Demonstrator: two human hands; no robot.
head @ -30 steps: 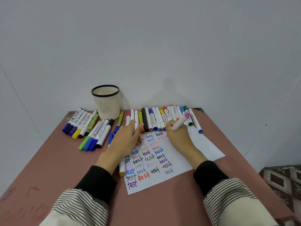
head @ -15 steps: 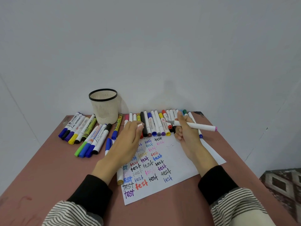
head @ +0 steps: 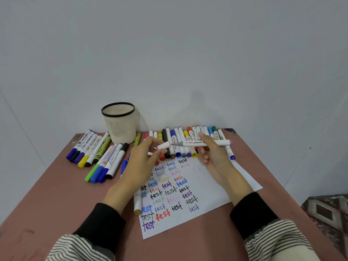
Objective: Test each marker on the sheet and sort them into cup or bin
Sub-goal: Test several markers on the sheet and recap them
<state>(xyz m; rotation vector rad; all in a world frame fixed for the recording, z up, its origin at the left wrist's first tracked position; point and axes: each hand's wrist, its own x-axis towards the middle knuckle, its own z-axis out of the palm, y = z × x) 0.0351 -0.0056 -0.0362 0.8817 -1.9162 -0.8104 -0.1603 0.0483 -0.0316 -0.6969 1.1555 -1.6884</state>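
My right hand grips a white pink-ended marker held level above the sheet, its bare tip pointing left. My left hand pinches the marker's white cap, which sits just short of the tip. The white sheet, covered with "test" in several colours, lies beneath both hands. A cream mesh cup with a black rim stands behind and to the left, with nothing visible inside it. A row of several markers lies along the sheet's far edge. No bin is in view.
A second group of several markers lies left of the cup on the reddish-brown table. One white marker with a tan end rests at the sheet's left edge under my left wrist. A wall rises right behind the table.
My right hand lifted the marker from the sheet and turned it level. My left hand left the sheet and brought the cap up to the tip.
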